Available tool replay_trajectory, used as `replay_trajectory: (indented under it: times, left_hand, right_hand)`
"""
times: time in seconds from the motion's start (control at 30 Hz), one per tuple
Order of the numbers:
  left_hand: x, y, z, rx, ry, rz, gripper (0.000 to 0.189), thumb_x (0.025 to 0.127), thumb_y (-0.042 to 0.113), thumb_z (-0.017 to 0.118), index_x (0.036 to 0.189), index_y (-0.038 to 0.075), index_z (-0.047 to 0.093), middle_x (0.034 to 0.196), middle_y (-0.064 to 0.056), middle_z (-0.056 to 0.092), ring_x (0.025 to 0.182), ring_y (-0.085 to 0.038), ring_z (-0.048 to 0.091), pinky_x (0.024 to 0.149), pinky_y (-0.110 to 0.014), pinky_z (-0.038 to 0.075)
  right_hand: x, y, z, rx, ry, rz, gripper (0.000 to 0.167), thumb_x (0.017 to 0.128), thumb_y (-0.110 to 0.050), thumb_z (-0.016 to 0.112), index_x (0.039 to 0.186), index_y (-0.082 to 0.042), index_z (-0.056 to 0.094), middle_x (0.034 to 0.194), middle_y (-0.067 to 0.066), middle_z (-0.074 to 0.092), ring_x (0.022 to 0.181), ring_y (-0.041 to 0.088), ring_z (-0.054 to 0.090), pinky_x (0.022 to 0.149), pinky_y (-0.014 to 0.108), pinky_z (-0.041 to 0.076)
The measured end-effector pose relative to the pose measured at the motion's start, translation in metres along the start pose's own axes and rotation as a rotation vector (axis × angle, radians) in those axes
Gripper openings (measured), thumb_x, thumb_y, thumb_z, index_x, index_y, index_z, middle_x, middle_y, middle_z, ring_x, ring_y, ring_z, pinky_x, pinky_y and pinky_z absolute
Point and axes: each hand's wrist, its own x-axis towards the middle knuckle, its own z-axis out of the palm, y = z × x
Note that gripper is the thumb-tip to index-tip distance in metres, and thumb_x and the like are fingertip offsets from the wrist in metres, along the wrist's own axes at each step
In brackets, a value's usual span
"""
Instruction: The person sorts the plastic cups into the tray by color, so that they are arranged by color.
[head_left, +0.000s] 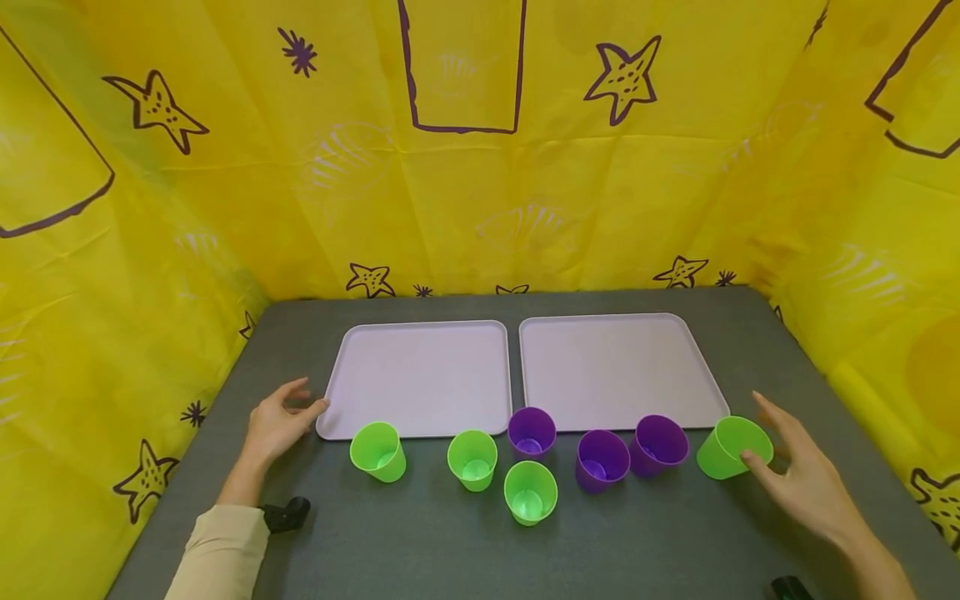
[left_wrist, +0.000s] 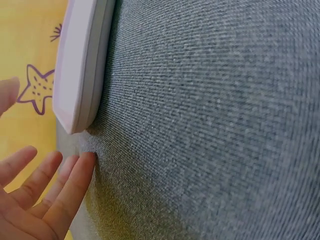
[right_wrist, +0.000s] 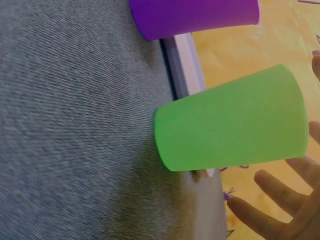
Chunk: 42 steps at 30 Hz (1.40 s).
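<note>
My right hand (head_left: 810, 483) is spread around the right side of a green cup (head_left: 723, 450), its thumb overlapping the rim in the head view. From the right wrist, the fingers (right_wrist: 280, 192) stand apart from that upright green cup (right_wrist: 230, 122). Beside the left tray (head_left: 420, 379), my left hand (head_left: 276, 423) hovers with loosely bent fingers and thumb tip right at the tray's edge. In the left wrist view the hand (left_wrist: 45, 200) holds nothing, near the tray's corner (left_wrist: 82, 100). Three purple cups (head_left: 602, 475) and more green cups (head_left: 378, 467) stand upright between the hands.
A second pale tray (head_left: 622, 375) lies to the right of the first, and the cup row stands along the trays' front edges. The grey table (head_left: 420, 558) is enclosed by yellow printed cloth (head_left: 450, 208) at the back and both sides.
</note>
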Motion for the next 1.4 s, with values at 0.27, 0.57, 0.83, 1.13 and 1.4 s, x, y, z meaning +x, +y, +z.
replay_trajectory:
  times: [0.27,0.57,0.83,1.13,1.4]
  left_hand:
    - [0.000,0.000,0.005,-0.070,-0.047,-0.015,0.061,0.080,0.024,0.069,0.130,-0.002,0.046,0.116,-0.026,0.058,0.064,-0.016,0.066,0.054,-0.019,0.052]
    - [0.003,-0.002,0.012,-0.072,-0.080,-0.006,0.052,0.077,0.010,0.067,0.124,-0.006,0.052,0.109,-0.028,0.061,0.058,-0.017,0.065,0.050,-0.024,0.054]
    - [0.004,-0.002,0.014,-0.078,-0.096,-0.007,0.051,0.072,0.001,0.062,0.122,-0.008,0.053,0.103,-0.028,0.061,0.065,-0.018,0.064,0.050,-0.026,0.055]
    - [0.003,-0.002,0.015,-0.133,-0.106,-0.013,0.052,0.071,-0.004,0.057,0.123,-0.010,0.051,0.099,-0.027,0.059,0.070,-0.019,0.065,0.050,-0.029,0.056]
    - [0.003,-0.003,0.017,-0.171,-0.114,-0.014,0.053,0.071,-0.006,0.056,0.123,-0.010,0.050,0.100,-0.028,0.058,0.073,-0.021,0.065,0.051,-0.030,0.057]
  right_hand:
    - [-0.008,0.000,0.010,0.012,0.006,0.028,0.081,0.079,-0.012,0.069,0.146,-0.022,0.025,0.141,-0.027,0.025,0.120,-0.021,0.017,0.107,0.027,0.028]
    - [-0.012,0.000,0.020,0.010,0.036,0.028,0.084,0.076,-0.011,0.072,0.146,-0.021,0.025,0.135,-0.034,0.030,0.113,-0.023,0.028,0.084,-0.003,0.023]
    - [-0.012,-0.001,0.020,-0.002,0.023,0.057,0.076,0.076,-0.012,0.072,0.142,-0.011,0.034,0.124,-0.045,0.028,0.070,-0.012,0.050,0.060,0.004,0.039]
    - [-0.010,-0.004,0.014,-0.032,-0.012,0.141,0.073,0.077,-0.017,0.073,0.140,-0.014,0.036,0.111,0.018,0.057,0.065,-0.008,0.048,0.051,0.021,0.040]
    - [-0.010,-0.001,0.014,-0.017,0.014,0.154,0.070,0.073,-0.018,0.076,0.134,-0.012,0.042,0.106,0.018,0.059,0.072,-0.010,0.045,0.054,0.013,0.037]
